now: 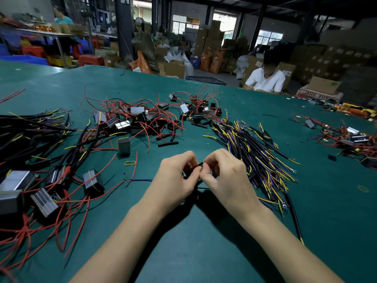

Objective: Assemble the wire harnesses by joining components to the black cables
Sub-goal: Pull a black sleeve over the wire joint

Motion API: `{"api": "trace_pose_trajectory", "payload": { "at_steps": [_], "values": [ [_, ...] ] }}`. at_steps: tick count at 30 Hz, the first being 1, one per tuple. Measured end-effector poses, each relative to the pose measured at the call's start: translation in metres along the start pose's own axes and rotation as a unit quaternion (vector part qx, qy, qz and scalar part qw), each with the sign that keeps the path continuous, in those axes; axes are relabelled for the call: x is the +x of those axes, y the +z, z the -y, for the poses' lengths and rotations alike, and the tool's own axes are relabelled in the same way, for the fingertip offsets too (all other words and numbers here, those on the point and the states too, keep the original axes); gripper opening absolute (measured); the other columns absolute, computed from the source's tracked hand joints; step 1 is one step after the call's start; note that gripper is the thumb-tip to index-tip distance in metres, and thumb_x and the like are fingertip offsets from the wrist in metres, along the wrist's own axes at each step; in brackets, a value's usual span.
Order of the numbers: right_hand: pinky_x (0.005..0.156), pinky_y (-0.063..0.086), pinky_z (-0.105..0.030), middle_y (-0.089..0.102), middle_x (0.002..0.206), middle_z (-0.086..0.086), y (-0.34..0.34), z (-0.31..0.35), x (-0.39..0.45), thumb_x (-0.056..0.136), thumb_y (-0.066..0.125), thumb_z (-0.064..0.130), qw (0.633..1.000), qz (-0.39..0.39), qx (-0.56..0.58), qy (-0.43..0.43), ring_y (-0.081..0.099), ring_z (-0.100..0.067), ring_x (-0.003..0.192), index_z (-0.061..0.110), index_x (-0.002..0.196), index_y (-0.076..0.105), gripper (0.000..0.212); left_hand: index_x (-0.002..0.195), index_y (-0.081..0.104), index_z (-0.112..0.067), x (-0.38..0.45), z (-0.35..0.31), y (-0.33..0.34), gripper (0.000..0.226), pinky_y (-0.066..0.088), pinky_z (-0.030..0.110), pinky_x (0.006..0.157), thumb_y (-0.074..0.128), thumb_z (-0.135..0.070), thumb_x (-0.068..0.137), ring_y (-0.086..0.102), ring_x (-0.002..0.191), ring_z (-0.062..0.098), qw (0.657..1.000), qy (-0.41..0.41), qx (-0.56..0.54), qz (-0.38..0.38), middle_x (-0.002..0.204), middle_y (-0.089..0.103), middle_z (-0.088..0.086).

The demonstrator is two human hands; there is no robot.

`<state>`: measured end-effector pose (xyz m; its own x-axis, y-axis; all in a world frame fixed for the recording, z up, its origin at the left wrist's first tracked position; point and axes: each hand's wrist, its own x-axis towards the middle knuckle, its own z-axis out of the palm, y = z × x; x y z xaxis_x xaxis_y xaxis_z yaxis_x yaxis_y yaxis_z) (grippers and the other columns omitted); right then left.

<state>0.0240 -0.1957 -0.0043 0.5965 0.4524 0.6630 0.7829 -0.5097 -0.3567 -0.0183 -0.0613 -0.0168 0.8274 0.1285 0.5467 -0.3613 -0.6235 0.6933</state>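
Both hands' grip point(201, 170) pinching black cable point(199, 165)

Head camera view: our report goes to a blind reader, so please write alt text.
Two bare hands, left hand and right hand, pinch a short black tube piece together above a green table mat. Heaps of black multi-wire cables and red-wired box modules surround them.

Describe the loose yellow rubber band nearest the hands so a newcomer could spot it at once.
Start on the green table, just left of the left hand. Below an upright grey box lies the yellow rubber band, a closed loop attached to nothing, unlike the straight wires around it.
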Motion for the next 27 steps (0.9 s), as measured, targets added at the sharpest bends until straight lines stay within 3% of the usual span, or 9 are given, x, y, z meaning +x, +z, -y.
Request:
{"api": "trace_pose_trajectory", "payload": {
  "at_steps": [4, 7, 11, 17, 27],
  "values": [
    [0.059, 0.041, -0.018, 0.059, 0.072, 0.0, -0.003, -0.004, 0.001, 0.081, 0.064, 0.007, 0.997, 0.009, 0.074, 0.025, 0.051, -0.01, 0.064, 0.006, 0.077, 0.061, 0.005, 0.085, 0.064, -0.011, -0.003, -0.001, -0.003, 0.007, 0.038, 0.017, 0.058, 0.065, -0.004, 0.084, 0.052, 0.061, 0.004, 0.999, 0.01, -0.046, 0.001, 0.07, 0.063, -0.004],
    [0.056, 0.037, -0.012, 0.06, 0.07, 0.0, -0.006, -0.006, 0.002, 0.08, 0.062, 0.012, 0.994, 0.004, 0.1, 0.03, 0.052, -0.01, 0.063, 0.008, 0.076, 0.062, 0.006, 0.1, 0.067, -0.017, -0.004, -0.001, -0.005, 0.021, 0.041, 0.014, 0.066, 0.067, -0.004, 0.083, 0.061, 0.076, 0.008, 0.997, 0.034, -0.063, -0.017, 0.081, 0.068, -0.007],
    [0.055, 0.04, -0.019, 0.058, 0.07, -0.001, -0.006, -0.01, 0.0, 0.082, 0.066, 0.004, 0.997, 0.011, 0.069, 0.012, 0.05, -0.01, 0.06, 0.007, 0.076, 0.061, 0.008, 0.085, 0.073, -0.013, 0.0, 0.0, -0.003, 0.01, 0.041, 0.015, 0.067, 0.071, -0.004, 0.081, 0.061, 0.07, 0.007, 0.997, 0.057, -0.031, -0.052, 0.075, 0.069, -0.004],
    [0.058, 0.031, -0.015, 0.052, 0.071, 0.002, 0.0, -0.01, -0.005, 0.081, 0.067, 0.004, 1.0, 0.003, 0.022, 0.001, 0.04, -0.005, 0.058, 0.004, 0.076, 0.058, 0.01, 0.081, 0.069, -0.009, 0.002, 0.003, -0.001, 0.005, 0.043, 0.019, 0.064, 0.068, -0.004, 0.082, 0.054, 0.064, 0.004, 0.999, 0.044, -0.013, -0.019, 0.07, 0.064, -0.005],
    [0.059, 0.034, -0.01, 0.056, 0.07, 0.001, 0.005, -0.012, -0.006, 0.08, 0.066, 0.003, 0.998, 0.007, 0.057, 0.013, 0.045, -0.006, 0.062, 0.005, 0.076, 0.06, 0.007, 0.085, 0.056, -0.014, -0.001, 0.01, -0.002, 0.007, 0.033, 0.016, 0.059, 0.056, -0.011, 0.091, 0.042, 0.058, 0.005, 0.997, 0.02, -0.034, 0.065, 0.064, 0.05, -0.008]
  ]
}}
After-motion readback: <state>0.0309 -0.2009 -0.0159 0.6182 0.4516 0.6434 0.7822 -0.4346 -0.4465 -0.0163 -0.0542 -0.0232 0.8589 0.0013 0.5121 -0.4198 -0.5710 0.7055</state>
